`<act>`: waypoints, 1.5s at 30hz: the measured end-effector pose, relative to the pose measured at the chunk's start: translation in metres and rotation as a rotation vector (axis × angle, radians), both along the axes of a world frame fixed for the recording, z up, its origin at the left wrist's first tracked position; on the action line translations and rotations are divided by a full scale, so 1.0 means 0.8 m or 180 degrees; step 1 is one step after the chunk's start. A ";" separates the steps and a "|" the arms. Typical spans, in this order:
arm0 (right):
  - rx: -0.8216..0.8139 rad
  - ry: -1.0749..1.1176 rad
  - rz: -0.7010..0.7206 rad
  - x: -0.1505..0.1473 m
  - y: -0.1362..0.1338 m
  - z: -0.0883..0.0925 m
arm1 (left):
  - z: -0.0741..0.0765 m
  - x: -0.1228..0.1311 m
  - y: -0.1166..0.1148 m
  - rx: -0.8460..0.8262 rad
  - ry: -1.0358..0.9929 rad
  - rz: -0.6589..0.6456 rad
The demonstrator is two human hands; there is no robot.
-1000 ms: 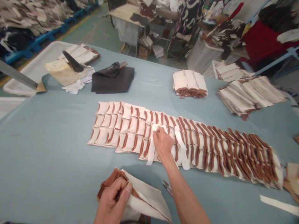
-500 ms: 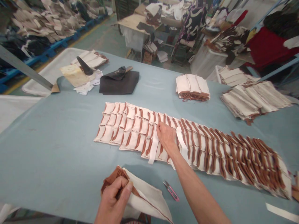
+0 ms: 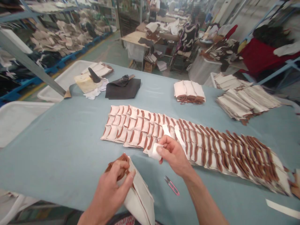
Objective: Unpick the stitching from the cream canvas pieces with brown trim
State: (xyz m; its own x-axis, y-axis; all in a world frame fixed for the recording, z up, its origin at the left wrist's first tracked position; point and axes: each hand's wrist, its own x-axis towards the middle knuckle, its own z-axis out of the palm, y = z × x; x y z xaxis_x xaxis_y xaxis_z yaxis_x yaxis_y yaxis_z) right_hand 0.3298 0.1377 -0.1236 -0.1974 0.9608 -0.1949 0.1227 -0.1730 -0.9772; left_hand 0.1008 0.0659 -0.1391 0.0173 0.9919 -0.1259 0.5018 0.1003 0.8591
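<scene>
**Both hands are gripping: mind the loose strip**

Your left hand (image 3: 112, 184) is clamping a folded piece (image 3: 140, 200) at the near edge of the counter (image 3: 58, 147), thumb on top and fingers closing on its brown trim. The piece is cream on its flat faces, stiff enough to be holding a sharp crease. Your right hand (image 3: 174, 156) is pinching a white strip (image 3: 153, 152) between thumb and fingertips, just above the near edge of the long row of pieces (image 3: 211, 147).

The strip is looking thin, limp and tape-like, and its free end is trailing back over the row. In my judgement, it could drag across those overlapping cream pieces with their curved brown edges and be pulling them out of line, since they are lying loose like shingles. The folded piece is hanging partly off the counter, so a slackening grip could be letting it slide down. Pink-handled snips (image 3: 172, 185) are lying close under your right forearm; a sweeping wrist could be knocking them.
</scene>
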 end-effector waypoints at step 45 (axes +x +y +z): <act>-0.0193 0.1269 -0.0670 -0.047 -0.239 0.047 | 0.073 0.012 -0.137 -0.0131 -0.1379 -0.0369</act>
State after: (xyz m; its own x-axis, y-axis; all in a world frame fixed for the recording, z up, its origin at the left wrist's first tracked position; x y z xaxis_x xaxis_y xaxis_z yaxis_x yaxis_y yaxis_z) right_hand 0.2925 -0.0536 -0.0864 -0.0702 0.9772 -0.2005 -0.3051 -0.2124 -0.9283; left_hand 0.1107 -0.0440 -0.0809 0.1878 0.9746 -0.1219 0.1066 0.1031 0.9889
